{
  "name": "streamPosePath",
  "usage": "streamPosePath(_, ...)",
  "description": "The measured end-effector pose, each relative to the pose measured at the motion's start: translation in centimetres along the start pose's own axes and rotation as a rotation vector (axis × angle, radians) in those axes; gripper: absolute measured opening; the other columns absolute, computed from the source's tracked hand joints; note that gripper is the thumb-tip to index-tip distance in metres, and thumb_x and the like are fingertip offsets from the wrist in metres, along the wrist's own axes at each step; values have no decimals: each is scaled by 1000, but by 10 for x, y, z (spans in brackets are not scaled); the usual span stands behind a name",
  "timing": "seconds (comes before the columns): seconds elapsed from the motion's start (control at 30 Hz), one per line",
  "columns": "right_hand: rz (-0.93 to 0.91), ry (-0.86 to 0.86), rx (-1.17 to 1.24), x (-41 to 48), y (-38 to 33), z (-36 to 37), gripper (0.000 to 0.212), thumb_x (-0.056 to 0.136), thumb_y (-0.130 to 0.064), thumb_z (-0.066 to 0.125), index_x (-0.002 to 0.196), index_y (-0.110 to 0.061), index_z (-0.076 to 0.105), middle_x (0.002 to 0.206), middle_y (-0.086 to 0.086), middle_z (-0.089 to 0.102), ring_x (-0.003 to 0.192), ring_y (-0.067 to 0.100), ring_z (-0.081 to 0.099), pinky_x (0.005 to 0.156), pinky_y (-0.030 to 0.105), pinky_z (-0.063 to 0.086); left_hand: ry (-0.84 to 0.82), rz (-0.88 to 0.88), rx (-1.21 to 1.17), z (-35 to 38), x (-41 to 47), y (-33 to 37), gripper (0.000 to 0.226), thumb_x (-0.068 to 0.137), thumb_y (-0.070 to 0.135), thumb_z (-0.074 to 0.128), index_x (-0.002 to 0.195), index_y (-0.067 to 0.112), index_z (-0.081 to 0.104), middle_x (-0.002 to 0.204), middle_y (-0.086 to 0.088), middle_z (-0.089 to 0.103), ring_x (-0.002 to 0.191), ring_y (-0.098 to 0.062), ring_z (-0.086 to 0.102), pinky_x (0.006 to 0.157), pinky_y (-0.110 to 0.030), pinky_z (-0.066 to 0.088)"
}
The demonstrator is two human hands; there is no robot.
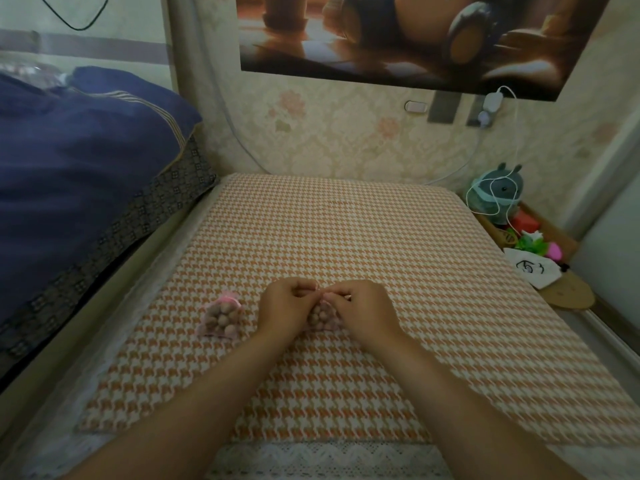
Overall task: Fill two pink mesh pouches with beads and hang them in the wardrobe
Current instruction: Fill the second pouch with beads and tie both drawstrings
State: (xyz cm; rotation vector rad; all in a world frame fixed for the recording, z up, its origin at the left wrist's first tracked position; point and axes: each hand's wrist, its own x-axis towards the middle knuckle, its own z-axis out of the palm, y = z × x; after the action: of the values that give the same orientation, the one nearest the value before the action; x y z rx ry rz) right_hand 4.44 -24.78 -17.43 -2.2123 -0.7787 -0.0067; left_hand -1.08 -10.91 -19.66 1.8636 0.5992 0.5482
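Note:
Two pink mesh pouches holding brown beads lie on the orange-and-white houndstooth mat (381, 258). The left pouch (221, 318) is drawn closed at its top and lies by itself, left of my hands. The second pouch (320, 319) sits between my hands, partly hidden by them. My left hand (285, 306) and my right hand (363, 308) meet above its neck, each pinching the thin pink drawstring at the pouch's top. No loose beads show on the mat.
A dark blue quilt (79, 161) is piled on the bed to the left. At the right stand a teal plush toy (498, 195) wrapped in a white cable, a tray of small coloured items (530, 237) and a white drawstring bag (533, 268). Wallpapered wall lies behind.

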Motion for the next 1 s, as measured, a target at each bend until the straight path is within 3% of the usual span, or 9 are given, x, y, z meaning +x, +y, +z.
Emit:
streamPosePath(0.17,-191,16,-256,-1,-3,-8,10,86,-38,73,92,-33,78,97,-14,72,84,4,63,74,24,48,-43,28,-22,4,-5,0,8,81,15,74,85,22,78,77,8,74,72,-8,70,71,-38,61)
streamPosePath(0.3,-337,-3,-267,2,-2,-10,4,86,-32,75,87,-28,76,107,-16,63,81,-2,54,71,19,45,-75,71,-16,4,-8,-1,16,82,14,70,79,29,76,71,10,73,68,-7,70,66,-37,61)
streamPosePath(0.4,-306,-49,-213,8,-1,-12,4,85,-31,75,88,-28,77,109,-16,63,85,1,58,76,24,50,-94,81,-61,2,-9,-2,24,82,11,70,94,32,70,74,8,74,68,-6,70,64,-40,61)
streamPosePath(0.5,-268,-113,-104,15,0,-13,4,84,-25,77,87,-26,79,93,-12,68,81,4,62,80,31,53,-117,109,-80,-3,-8,-3,38,81,9,72,112,28,62,73,7,73,68,-5,69,68,-38,60)
streamPosePath(0.7,-57,-105,133,16,-3,-10,13,83,-15,78,85,-28,80,76,-14,72,73,-3,66,73,21,53,-142,176,-13,-6,-4,-4,33,79,15,77,105,29,63,78,5,73,72,-5,66,68,-21,52)
streamPosePath(0.87,336,-99,384,15,-9,-9,8,92,-12,71,91,-14,78,72,4,73,48,8,60,54,34,59,-71,272,133,-2,-12,0,26,82,15,72,103,29,67,80,12,70,67,1,61,64,-10,45)
streamPosePath(1.0,589,-193,598,11,-19,-5,13,95,-7,65,88,-9,75,69,8,66,44,10,52,51,34,61,-3,459,342,-1,-16,-2,26,85,15,68,110,20,71,92,7,69,78,-6,59,76,-18,47)
